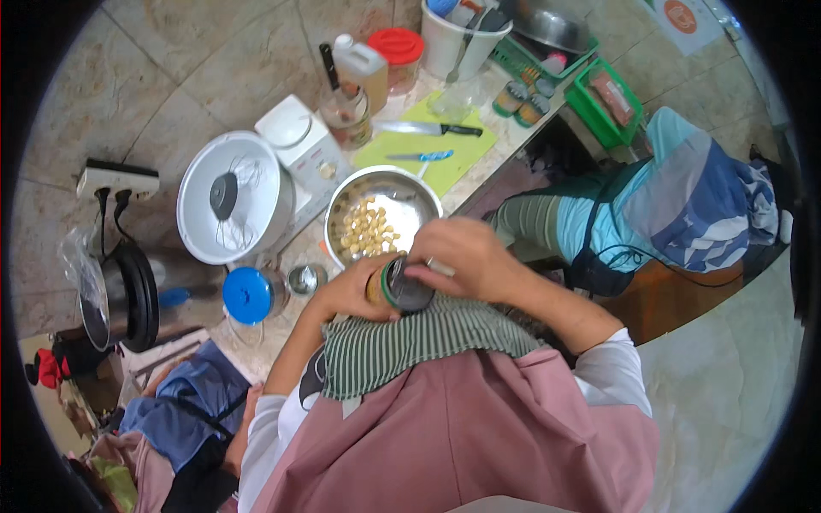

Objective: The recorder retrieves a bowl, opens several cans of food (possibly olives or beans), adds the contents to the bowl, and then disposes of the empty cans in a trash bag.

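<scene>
My left hand point(356, 287) grips a food can point(410, 296) with a yellow and green label, tilted at the counter's front edge. Over the can's grey top, my right hand point(468, 256) is closed around a small tool, whose pale end point(440, 266) shows between the fingers. The rest of that tool is hidden, so its kind cannot be told. Just beyond both hands stands a stainless steel bowl point(420, 192). Pale round pieces point(367, 227), like button mushrooms, lie in it. A striped cloth point(423, 340) hangs below the can, over my pink apron.
Behind the bowl, a large knife point(426, 127) and a small blue-handled knife point(420, 156) lie on a green cutting board point(385, 154). Several cans point(511, 98) stand farther right. At left are a white mixer bowl point(272, 221) and blue-lidded container point(247, 295). A person point(590, 211) is at right.
</scene>
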A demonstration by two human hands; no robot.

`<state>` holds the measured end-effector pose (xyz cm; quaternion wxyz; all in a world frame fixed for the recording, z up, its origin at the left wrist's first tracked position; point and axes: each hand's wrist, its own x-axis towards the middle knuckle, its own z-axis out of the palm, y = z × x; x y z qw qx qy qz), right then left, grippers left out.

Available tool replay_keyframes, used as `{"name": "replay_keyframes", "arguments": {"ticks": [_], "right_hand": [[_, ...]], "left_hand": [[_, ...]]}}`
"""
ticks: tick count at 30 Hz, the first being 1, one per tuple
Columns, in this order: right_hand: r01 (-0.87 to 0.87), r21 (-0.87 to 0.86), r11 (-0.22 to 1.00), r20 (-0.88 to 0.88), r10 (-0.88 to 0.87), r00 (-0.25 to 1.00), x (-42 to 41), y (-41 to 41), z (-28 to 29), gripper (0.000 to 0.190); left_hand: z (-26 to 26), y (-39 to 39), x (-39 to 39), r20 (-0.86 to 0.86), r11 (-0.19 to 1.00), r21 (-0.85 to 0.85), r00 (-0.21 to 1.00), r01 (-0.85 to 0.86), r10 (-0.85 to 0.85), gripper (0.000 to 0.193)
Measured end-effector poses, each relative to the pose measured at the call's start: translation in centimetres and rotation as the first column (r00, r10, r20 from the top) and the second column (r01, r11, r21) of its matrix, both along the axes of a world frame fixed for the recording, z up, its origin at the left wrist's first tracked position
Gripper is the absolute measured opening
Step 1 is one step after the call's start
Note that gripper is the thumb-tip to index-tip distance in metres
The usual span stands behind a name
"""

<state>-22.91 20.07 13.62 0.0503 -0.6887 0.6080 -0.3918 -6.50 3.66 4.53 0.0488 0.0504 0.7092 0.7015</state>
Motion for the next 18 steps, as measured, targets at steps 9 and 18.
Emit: {"name": "replay_keyframes", "arguments": {"ticks": [9, 18], "right_hand": [[-0.199, 0.243, 0.949, -0.061, 0.219, 0.974, -1.4, 0.7, 2.6, 0.017], [-0.390, 0.447, 0.805, 0.285, 0.285, 0.915, -3.5, 3.3, 3.9, 0.010]], "left_hand": [[1.2, 0.1, -1.2, 0.055, 0.989, -0.066, 0.990, 0.131, -0.128, 0.082], [-0.9, 2.1, 1.0, -0.088, 0.995, -0.088, 0.996, -0.040, 0.032, 0.078]]}}
